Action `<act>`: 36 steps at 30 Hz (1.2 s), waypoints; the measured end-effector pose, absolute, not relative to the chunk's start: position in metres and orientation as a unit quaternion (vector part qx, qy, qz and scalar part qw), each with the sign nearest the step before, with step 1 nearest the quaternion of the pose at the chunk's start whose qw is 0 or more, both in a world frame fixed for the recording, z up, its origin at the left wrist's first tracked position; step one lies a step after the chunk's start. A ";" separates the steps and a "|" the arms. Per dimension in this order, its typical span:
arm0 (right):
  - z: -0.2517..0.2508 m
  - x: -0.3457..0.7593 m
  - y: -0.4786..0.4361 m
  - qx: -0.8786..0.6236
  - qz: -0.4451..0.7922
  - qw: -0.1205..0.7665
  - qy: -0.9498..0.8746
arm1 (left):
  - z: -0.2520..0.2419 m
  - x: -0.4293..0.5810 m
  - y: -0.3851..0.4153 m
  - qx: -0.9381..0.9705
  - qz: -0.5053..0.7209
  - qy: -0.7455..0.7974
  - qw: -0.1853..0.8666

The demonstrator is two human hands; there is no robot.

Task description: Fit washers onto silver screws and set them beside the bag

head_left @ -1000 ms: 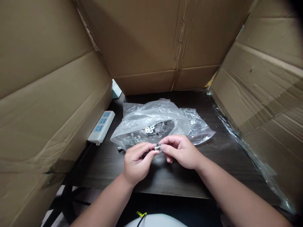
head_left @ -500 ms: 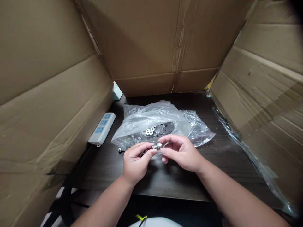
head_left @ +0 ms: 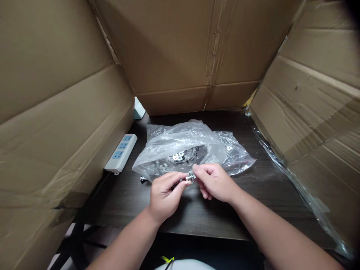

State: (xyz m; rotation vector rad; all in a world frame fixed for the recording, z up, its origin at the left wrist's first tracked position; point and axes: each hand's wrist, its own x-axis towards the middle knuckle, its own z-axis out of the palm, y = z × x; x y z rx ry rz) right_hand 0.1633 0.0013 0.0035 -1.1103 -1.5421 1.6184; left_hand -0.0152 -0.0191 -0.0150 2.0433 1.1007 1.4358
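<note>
My left hand [head_left: 164, 193] and my right hand [head_left: 215, 182] meet over the dark table [head_left: 135, 202], both pinched on a small silver bolt with a nut [head_left: 190, 176] held between their fingertips. Just behind the hands lies a clear plastic bag [head_left: 182, 144] with several washers and small dark metal parts inside. One loose bolt [head_left: 143, 179] lies on the table left of my left hand.
Large cardboard boxes wall in the table on the left [head_left: 56, 112], back [head_left: 182, 52] and right [head_left: 312, 112]. A white power strip [head_left: 120, 153] lies at the left by the cardboard. Clear plastic film [head_left: 303, 195] trails along the right box.
My right fingers have closed down from a loose spread to a tight pinch on the bolt's nut end. The left hand holds almost still, and the bolt sits slightly lower.
</note>
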 end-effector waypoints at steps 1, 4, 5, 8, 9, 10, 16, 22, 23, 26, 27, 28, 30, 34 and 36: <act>0.003 0.164 0.002 -0.418 0.621 0.329 -0.576 | -0.015 -0.015 -0.019 0.726 0.517 0.403 0.204; 0.005 0.165 0.001 -0.376 0.637 0.374 -0.560 | -0.014 -0.014 -0.019 0.692 0.535 0.435 0.212; 0.006 0.165 0.000 -0.360 0.640 0.382 -0.561 | -0.013 -0.014 -0.019 0.680 0.543 0.440 0.220; 0.009 0.164 -0.001 -0.345 0.647 0.388 -0.558 | -0.012 -0.013 -0.018 0.668 0.549 0.439 0.244; 0.009 0.163 -0.002 -0.349 0.649 0.386 -0.554 | -0.011 -0.013 -0.018 0.671 0.549 0.435 0.242; 0.009 0.163 -0.002 -0.356 0.651 0.382 -0.551 | -0.011 -0.014 -0.018 0.678 0.546 0.431 0.237; 0.011 0.164 -0.001 -0.363 0.665 0.348 -0.552 | -0.013 -0.016 -0.020 0.725 0.530 0.393 0.199; 0.004 0.165 0.002 -0.367 0.692 0.287 -0.552 | -0.012 -0.015 -0.020 0.741 0.533 0.362 0.188; 0.003 0.164 0.003 -0.377 0.693 0.279 -0.548 | -0.013 -0.015 -0.020 0.741 0.535 0.362 0.187; 0.001 0.163 0.005 -0.394 0.686 0.303 -0.531 | -0.015 -0.016 -0.020 0.727 0.540 0.383 0.182; 0.001 0.163 0.005 -0.388 0.684 0.322 -0.528 | -0.015 -0.016 -0.020 0.720 0.542 0.393 0.183; 0.002 0.163 0.004 -0.378 0.681 0.342 -0.525 | -0.015 -0.016 -0.019 0.712 0.545 0.402 0.185; 0.005 0.163 0.002 -0.353 0.673 0.376 -0.530 | -0.014 -0.015 -0.019 0.696 0.552 0.415 0.196; 0.007 0.163 -0.002 -0.327 0.662 0.399 -0.543 | -0.010 -0.013 -0.019 0.672 0.559 0.429 0.230; 0.006 0.162 -0.003 -0.334 0.659 0.398 -0.543 | -0.009 -0.013 -0.019 0.667 0.556 0.432 0.243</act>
